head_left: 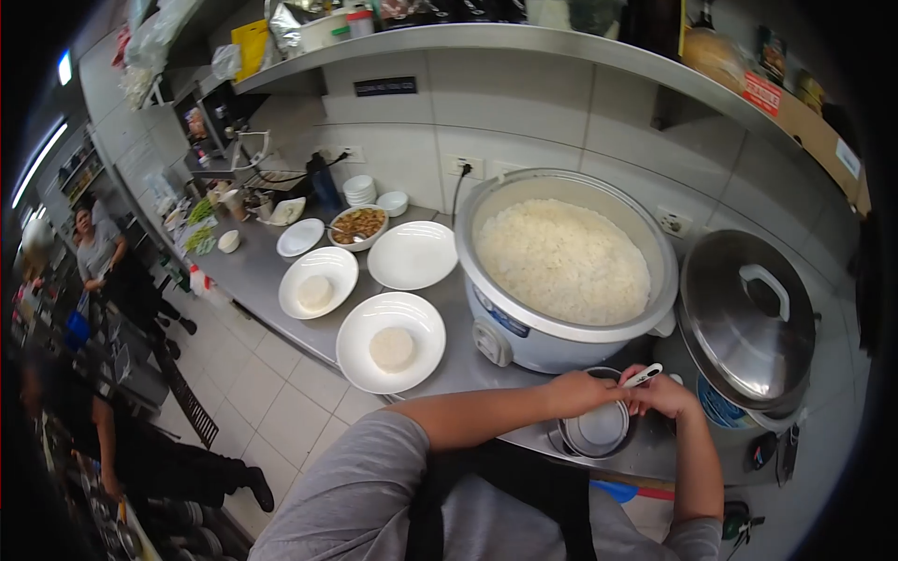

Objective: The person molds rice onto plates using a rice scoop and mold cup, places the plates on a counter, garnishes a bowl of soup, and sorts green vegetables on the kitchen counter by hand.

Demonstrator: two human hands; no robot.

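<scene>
My left hand (pixel 587 394) is closed on the far rim of a small round bowl (pixel 599 428), which sits over a metal pot (pixel 567 439) at the counter's front edge. Beside it, my right hand (pixel 666 396) has its fingers pressed together around a white-handled utensil (pixel 643 375), at the bowl's right side. The utensil's lower end is hidden by my fingers. Just beyond both hands stands a large open rice cooker (pixel 552 348) full of white rice (pixel 561 257). To the left, two white plates (pixel 352 366) (pixel 294 295) each carry a round mound of rice (pixel 392 349).
A bare white plate (pixel 412 255), a bowl of chopped food (pixel 358 225) and stacked small bowls (pixel 359 190) stand farther back. At right is a second cooker with a metal lid (pixel 744 313). A loaded shelf (pixel 524 37) runs overhead. Two other people (pixel 103 252) are at left.
</scene>
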